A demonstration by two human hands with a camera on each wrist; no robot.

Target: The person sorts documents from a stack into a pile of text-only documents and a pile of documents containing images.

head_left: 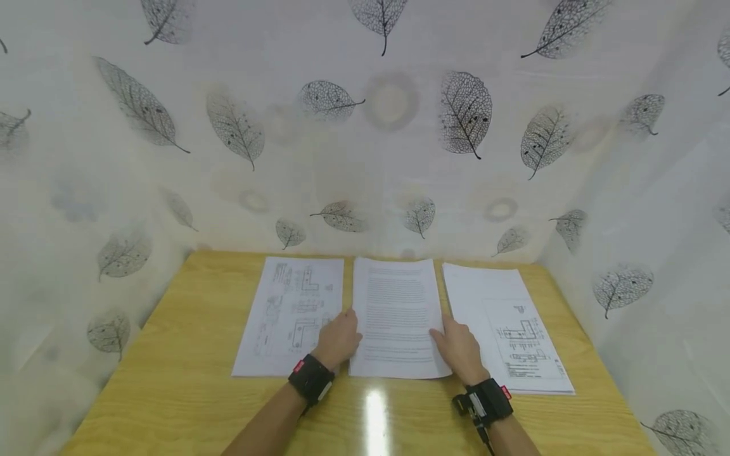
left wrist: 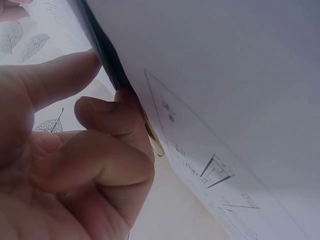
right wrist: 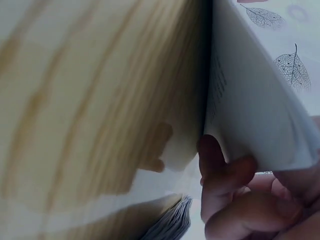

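Leaf-printed sheeting [head_left: 393, 171] hangs behind a wood-grained table [head_left: 171, 354] bearing papers [head_left: 395, 316].

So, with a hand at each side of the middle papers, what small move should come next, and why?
I'd probably lift the middle papers slightly off the table, keeping both sides level. The left hand and right hand hold opposite side edges, and the papers' near edge looks bowed, so an even lift might stop them sagging.
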